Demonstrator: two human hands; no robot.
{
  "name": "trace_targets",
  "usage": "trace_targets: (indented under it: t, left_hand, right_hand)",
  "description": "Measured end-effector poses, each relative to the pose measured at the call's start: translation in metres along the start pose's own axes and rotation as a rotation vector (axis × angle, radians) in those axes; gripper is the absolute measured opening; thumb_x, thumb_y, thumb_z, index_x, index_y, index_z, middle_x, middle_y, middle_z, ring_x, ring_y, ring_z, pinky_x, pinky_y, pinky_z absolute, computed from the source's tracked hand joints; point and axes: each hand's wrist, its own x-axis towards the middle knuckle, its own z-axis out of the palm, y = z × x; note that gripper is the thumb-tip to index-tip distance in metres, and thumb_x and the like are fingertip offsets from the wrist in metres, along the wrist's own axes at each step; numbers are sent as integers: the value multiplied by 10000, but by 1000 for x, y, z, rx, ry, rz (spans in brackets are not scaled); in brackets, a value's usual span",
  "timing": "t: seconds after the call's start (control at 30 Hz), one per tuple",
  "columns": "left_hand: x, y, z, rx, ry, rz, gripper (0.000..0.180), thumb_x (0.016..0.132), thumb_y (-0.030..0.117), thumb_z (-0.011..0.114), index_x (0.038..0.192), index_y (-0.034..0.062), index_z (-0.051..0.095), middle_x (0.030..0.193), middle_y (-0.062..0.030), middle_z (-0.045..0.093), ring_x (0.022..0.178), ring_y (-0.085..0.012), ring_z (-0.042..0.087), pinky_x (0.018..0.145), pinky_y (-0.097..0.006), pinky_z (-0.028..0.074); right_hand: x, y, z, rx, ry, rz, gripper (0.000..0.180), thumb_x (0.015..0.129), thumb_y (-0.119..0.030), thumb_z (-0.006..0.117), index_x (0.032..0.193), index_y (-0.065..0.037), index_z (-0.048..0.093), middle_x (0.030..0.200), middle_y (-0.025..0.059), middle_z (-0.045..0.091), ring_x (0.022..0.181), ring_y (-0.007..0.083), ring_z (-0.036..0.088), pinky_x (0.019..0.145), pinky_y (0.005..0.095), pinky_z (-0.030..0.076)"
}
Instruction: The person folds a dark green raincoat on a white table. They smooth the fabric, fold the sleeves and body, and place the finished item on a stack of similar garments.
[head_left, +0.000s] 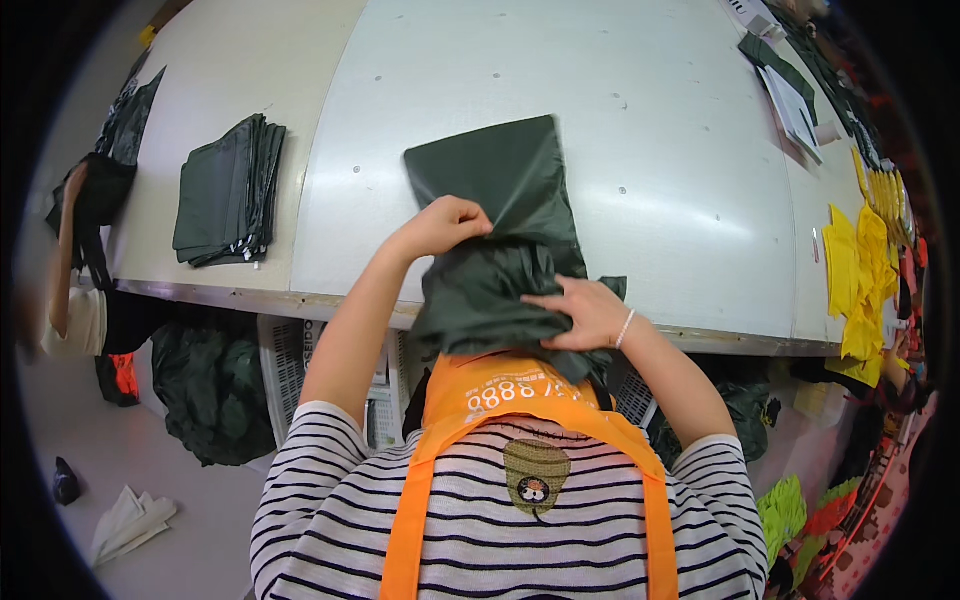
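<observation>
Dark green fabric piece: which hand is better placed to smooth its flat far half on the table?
Left, probably. The left hand grips the dark green fabric piece beside its flat half; the right hand pins the bunched end at the table edge.

Bare grey tabletop point(640, 110) lay open beyond the dark green fabric piece point(500, 180); a stack of folded dark green fabric point(228, 190) blocked the left, yellow cloths point(858, 270) the right.
</observation>
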Motion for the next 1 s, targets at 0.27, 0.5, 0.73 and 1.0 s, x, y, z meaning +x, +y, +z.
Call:
trace_targets:
  t: [0.27,0.5,0.73,1.0]
  left_hand:
    - [-65,-72,32,-713,629,-185,330,817,114,624,1123,-4,581,950,-115,641,848,-155,586,680,-316,489]
    - [-32,-48,48,-187,797,-217,270,872,192,551,777,-55,606,576,-171,608,557,-312,622,554,-398,465]
    - [-54,39,138,534,459,170,138,841,168,566,780,55,618,650,-181,601,632,-390,602,603,-493,475]
    - [-3,98,69,667,759,280,530,676,413,746,1046,57,614,868,-109,611,840,-290,608,683,-397,508]
  right_hand:
    - [27,41,8,515,148,132,690,750,-435,689,1275,-17,527,1352,256,446,1284,383,396,1053,377,343]
    - [32,44,-6,303,235,294,654,767,-509,633,1226,-46,574,1281,256,485,1147,390,506,980,392,405]
    - [44,16,-19,90,466,334,477,781,-432,603,1037,-31,636,1157,257,539,927,414,594,825,459,491]
    - [35,-7,-8,-164,456,310,391,702,-355,670,861,2,661,1028,206,583,867,347,614,747,428,509]
